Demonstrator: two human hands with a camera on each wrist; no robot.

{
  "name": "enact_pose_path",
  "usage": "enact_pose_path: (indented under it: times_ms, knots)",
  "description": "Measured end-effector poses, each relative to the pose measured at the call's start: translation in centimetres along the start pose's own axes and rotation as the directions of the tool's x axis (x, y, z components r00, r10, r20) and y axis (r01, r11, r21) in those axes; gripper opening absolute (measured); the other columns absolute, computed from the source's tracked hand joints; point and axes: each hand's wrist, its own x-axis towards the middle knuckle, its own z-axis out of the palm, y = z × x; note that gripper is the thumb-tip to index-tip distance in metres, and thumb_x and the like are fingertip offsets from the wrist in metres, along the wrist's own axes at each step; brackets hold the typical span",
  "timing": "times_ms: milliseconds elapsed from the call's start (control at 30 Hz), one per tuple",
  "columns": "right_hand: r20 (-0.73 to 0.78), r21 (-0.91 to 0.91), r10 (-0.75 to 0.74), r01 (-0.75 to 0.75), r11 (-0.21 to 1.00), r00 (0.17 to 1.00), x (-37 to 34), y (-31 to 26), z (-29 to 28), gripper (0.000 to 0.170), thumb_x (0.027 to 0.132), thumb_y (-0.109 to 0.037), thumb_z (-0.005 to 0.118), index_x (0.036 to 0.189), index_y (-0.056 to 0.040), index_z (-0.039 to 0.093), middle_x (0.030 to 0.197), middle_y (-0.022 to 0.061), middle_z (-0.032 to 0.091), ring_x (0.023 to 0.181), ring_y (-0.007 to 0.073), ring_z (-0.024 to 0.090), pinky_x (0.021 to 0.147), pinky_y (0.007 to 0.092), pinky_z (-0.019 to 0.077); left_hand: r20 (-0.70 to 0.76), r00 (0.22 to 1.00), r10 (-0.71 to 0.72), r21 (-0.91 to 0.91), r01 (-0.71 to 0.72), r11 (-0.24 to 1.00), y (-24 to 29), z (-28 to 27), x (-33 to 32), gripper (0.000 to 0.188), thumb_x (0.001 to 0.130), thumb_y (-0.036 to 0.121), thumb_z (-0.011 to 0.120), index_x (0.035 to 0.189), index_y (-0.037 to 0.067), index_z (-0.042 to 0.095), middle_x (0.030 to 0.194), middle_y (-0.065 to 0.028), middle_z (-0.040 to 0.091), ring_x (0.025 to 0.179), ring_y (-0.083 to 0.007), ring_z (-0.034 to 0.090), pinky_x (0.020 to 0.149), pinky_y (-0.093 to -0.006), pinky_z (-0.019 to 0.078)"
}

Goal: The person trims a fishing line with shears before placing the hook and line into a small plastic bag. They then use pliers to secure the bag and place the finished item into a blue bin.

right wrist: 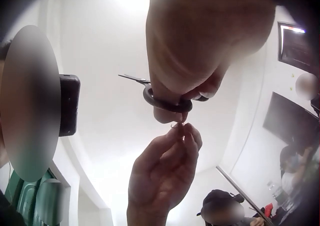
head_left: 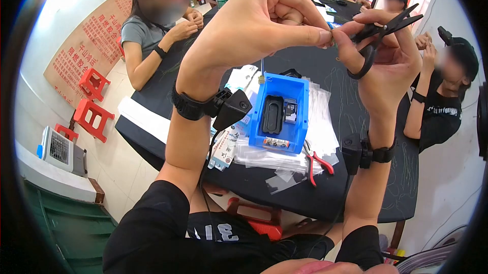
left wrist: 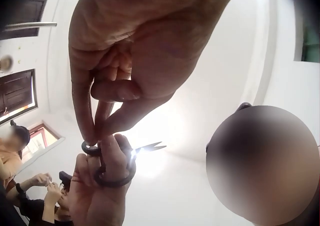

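Raised over the table, my left hand (head_left: 244, 25) pinches a tiny thin curved piece (right wrist: 174, 126), like a small hook, between thumb and index fingertip. Fingers mostly cover it, so I cannot tell its exact kind. My right hand (head_left: 394, 66) holds black-handled scissors (head_left: 389, 29), its thumb through one ring, the parted blades pointing up and away to the right. Thumb and index fingertips of the right hand meet the left fingertips at the small piece. Below both hands, a blue plastic bin (head_left: 254, 114) contains a black tray (head_left: 273, 115) and small boxes.
Clear plastic bags (head_left: 325, 116) and printed packets (head_left: 223, 147) lie around the bin. Red-handled pliers (head_left: 320, 164) rest at its right. Thin greenish line is strewn over the black tablecloth (head_left: 351, 96). Other people sit around the table; red stools (head_left: 94, 120) stand at the left.
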Motion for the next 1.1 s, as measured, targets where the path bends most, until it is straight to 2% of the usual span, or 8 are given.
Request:
enact_pose_path:
  times_ms: [33, 100, 200, 300, 567, 667, 1000, 1100]
  knots:
    - [0.000, 0.000, 0.001, -0.001, 1.000, 1.000, 0.0, 0.0, 0.0, 0.039, 0.078, 0.000, 0.085, 0.113, -0.0002, 0.068, 0.089, 0.0091, 0.076, 0.078, 0.0088, 0.071, 0.067, 0.0188, 0.0561, 0.007, 1.000, 0.005, 0.007, -0.005, 1.000, 0.0, 0.0, 0.0, 0.025, 0.091, 0.019, 0.080, 0.105, -0.001, 0.077, 0.064, 0.0036, 0.066, 0.047, 0.0024, 0.046, 0.043, -0.0171, 0.0251]
    - [-0.030, -0.012, 0.003, -0.003, 1.000, 1.000, -0.1, 0.1, 0.1, 0.038, 0.073, -0.001, 0.087, 0.107, -0.0008, 0.069, 0.094, 0.0051, 0.076, 0.083, 0.0061, 0.072, 0.060, 0.0146, 0.0450, 0.015, 1.000, 0.010, 0.014, -0.010, 1.000, 0.3, 0.1, 0.1, 0.024, 0.091, 0.019, 0.080, 0.104, -0.001, 0.077, 0.062, 0.0049, 0.064, 0.047, 0.0022, 0.045, 0.043, -0.0174, 0.0247]
    - [-0.042, -0.069, 0.074, -0.076, 0.995, 0.996, -0.2, -0.4, 0.2, 0.037, 0.073, 0.000, 0.086, 0.107, -0.0010, 0.070, 0.094, 0.0060, 0.077, 0.081, 0.0067, 0.072, 0.062, 0.0151, 0.0479, 0.007, 0.998, -0.062, 0.036, 0.062, 0.997, 0.8, 0.3, 0.0, 0.023, 0.092, 0.019, 0.080, 0.104, 0.000, 0.077, 0.061, 0.0051, 0.063, 0.047, 0.0025, 0.045, 0.043, -0.0173, 0.0249]
    - [-0.051, -0.008, 0.052, -0.052, 0.999, 0.997, -0.1, -0.2, 0.2, 0.038, 0.074, 0.000, 0.085, 0.108, -0.0003, 0.070, 0.093, 0.0069, 0.077, 0.081, 0.0076, 0.072, 0.066, 0.0167, 0.0517, -0.003, 0.999, -0.054, 0.014, 0.054, 0.998, 0.6, 0.2, 0.1, 0.023, 0.092, 0.019, 0.080, 0.105, 0.000, 0.077, 0.063, 0.0045, 0.066, 0.047, 0.0029, 0.045, 0.042, -0.0166, 0.0263]
    - [-0.060, 0.018, 0.039, -0.038, 0.999, 0.997, -0.1, 0.0, 0.0, 0.038, 0.074, 0.001, 0.084, 0.109, 0.0011, 0.069, 0.093, 0.0079, 0.076, 0.083, 0.0105, 0.074, 0.075, 0.0215, 0.0579, 0.005, 1.000, 0.019, -0.030, -0.019, 0.999, -0.4, 0.3, 0.2, 0.027, 0.094, 0.018, 0.077, 0.111, -0.002, 0.075, 0.085, -0.0069, 0.078, 0.054, -0.0003, 0.059, 0.045, -0.0153, 0.0425]
    - [-0.067, 0.003, 0.042, -0.042, 0.999, 0.997, -0.1, 0.0, 0.0, 0.038, 0.074, 0.001, 0.084, 0.109, 0.0012, 0.069, 0.093, 0.0078, 0.076, 0.083, 0.0108, 0.074, 0.076, 0.0220, 0.0582, -0.011, 1.000, 0.023, -0.074, -0.024, 0.997, -0.6, 0.4, 0.2, 0.027, 0.094, 0.018, 0.077, 0.111, -0.003, 0.075, 0.088, -0.0081, 0.078, 0.053, -0.0001, 0.058, 0.045, -0.0152, 0.0406]
    - [-0.075, 0.008, 0.037, -0.037, 0.999, 0.996, -0.2, 0.1, 0.1, 0.039, 0.074, 0.001, 0.083, 0.111, 0.0018, 0.069, 0.092, 0.0082, 0.077, 0.083, 0.0098, 0.073, 0.073, 0.0205, 0.0566, -0.072, 0.997, -0.016, 0.029, 0.018, 0.999, 0.4, 0.7, 0.3, 0.025, 0.094, 0.015, 0.077, 0.110, -0.004, 0.075, 0.066, 0.0016, 0.067, 0.052, 0.0020, 0.048, 0.053, -0.0150, 0.0429]
    - [-0.091, 0.040, -0.001, 0.005, 0.999, 0.996, -0.1, 0.5, 0.1, 0.038, 0.076, 0.002, 0.082, 0.112, 0.0022, 0.068, 0.090, 0.0071, 0.076, 0.082, 0.0093, 0.072, 0.073, 0.0203, 0.0558, -0.125, 0.985, 0.117, 0.024, -0.115, 0.993, -0.7, 0.7, 0.5, 0.024, 0.093, 0.013, 0.077, 0.109, -0.005, 0.075, 0.073, -0.0025, 0.072, 0.054, 0.0009, 0.051, 0.058, -0.0147, 0.0454]
